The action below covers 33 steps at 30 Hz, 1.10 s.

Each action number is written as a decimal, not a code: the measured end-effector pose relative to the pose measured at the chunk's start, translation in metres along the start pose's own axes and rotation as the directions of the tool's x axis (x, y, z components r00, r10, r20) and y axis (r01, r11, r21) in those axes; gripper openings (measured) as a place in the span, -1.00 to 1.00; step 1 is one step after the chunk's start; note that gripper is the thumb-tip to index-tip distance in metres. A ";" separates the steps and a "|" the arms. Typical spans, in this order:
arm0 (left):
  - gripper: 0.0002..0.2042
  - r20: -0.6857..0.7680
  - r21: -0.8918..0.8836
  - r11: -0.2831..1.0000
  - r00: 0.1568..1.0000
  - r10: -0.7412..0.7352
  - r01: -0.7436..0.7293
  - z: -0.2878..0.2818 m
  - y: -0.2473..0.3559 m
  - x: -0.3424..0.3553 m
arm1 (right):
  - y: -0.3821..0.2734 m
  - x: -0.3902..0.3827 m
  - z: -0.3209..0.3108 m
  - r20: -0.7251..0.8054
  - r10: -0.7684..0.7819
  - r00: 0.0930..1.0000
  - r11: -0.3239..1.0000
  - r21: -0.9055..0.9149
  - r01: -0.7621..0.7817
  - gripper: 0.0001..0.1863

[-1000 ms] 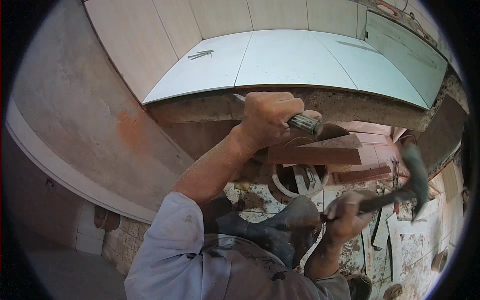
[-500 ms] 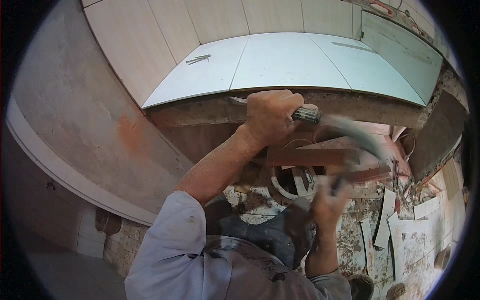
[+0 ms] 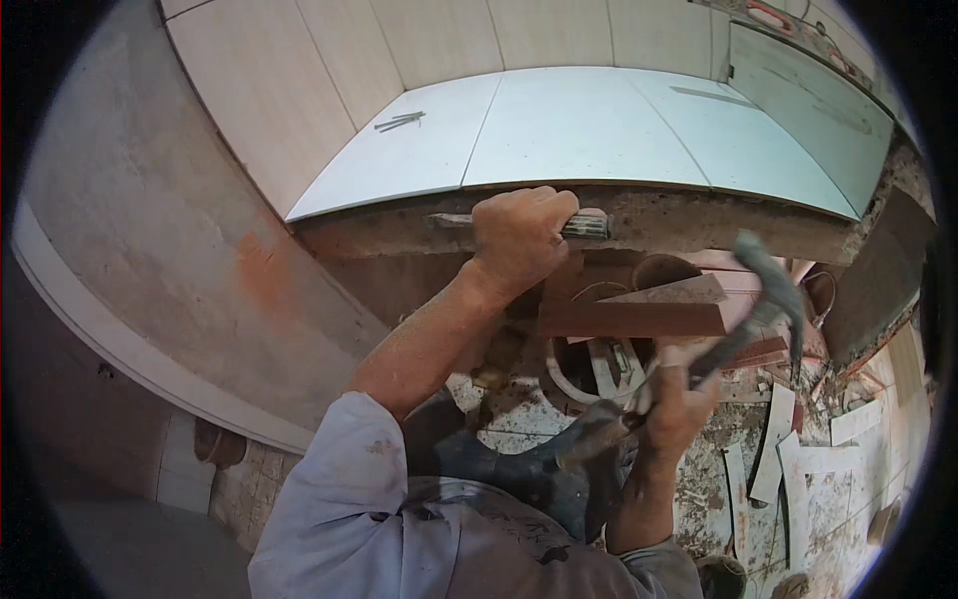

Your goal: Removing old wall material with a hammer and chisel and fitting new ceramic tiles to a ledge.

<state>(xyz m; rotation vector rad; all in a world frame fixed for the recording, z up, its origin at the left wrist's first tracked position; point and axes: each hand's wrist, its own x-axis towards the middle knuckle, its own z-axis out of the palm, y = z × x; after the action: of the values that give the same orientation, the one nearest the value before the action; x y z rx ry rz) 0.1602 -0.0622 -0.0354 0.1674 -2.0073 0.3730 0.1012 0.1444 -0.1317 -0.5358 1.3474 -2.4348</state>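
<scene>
My left hand [image 3: 524, 237] is wrapped round a chisel [image 3: 589, 224], held sideways along the rough front edge [image 3: 659, 215] of the tiled slab. The chisel's blade points left and its struck end sticks out to the right of my fist. Lower and to the right, my right hand [image 3: 674, 409] grips the handle of a claw hammer [image 3: 768, 285]. The hammer's head is up and right of that hand, slightly blurred, apart from the chisel. White tiles [image 3: 579, 125] cover the slab's top, with several nails [image 3: 401, 121] lying at the left.
Below the slab are a reddish-brown board [image 3: 634, 320] and a white bucket [image 3: 569, 379]. Cut tile strips [image 3: 773, 444] lie on the debris-strewn floor at the right. A plastered wall [image 3: 170, 200] stands at the left, and a grey-green panel [image 3: 813, 110] at the right end.
The hammer has swung away from the chisel's end, to the right. My right hand has shifted slightly right; my left hand and the chisel have moved slightly left.
</scene>
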 end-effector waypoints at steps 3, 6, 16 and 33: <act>-0.68 0.010 -0.035 0.999 1.000 0.023 -0.023 -0.013 0.001 -0.002 | 0.002 -0.010 0.002 -0.017 -0.077 0.997 0.990 0.118 0.079 -0.82; -0.63 -0.042 -0.141 0.989 0.999 0.035 -0.040 -0.025 0.009 0.000 | 0.007 -0.021 0.009 0.106 -0.119 0.987 0.992 -0.016 0.122 -0.80; -0.56 -0.044 -0.186 0.971 0.989 0.144 -0.149 -0.030 -0.001 -0.003 | -0.014 -0.029 0.007 0.033 -0.305 0.952 0.946 0.127 0.299 -0.81; -0.55 -0.077 -0.291 0.954 0.995 0.056 -0.076 -0.028 0.002 -0.001 | -0.024 -0.028 -0.005 0.034 -0.573 0.819 0.743 0.443 0.501 -0.88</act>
<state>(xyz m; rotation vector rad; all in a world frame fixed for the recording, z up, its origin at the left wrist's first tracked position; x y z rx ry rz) 0.1835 -0.0510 -0.0253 -0.0979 -1.9784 0.1158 0.1214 0.1724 -0.1179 -1.1112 0.6063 -2.9265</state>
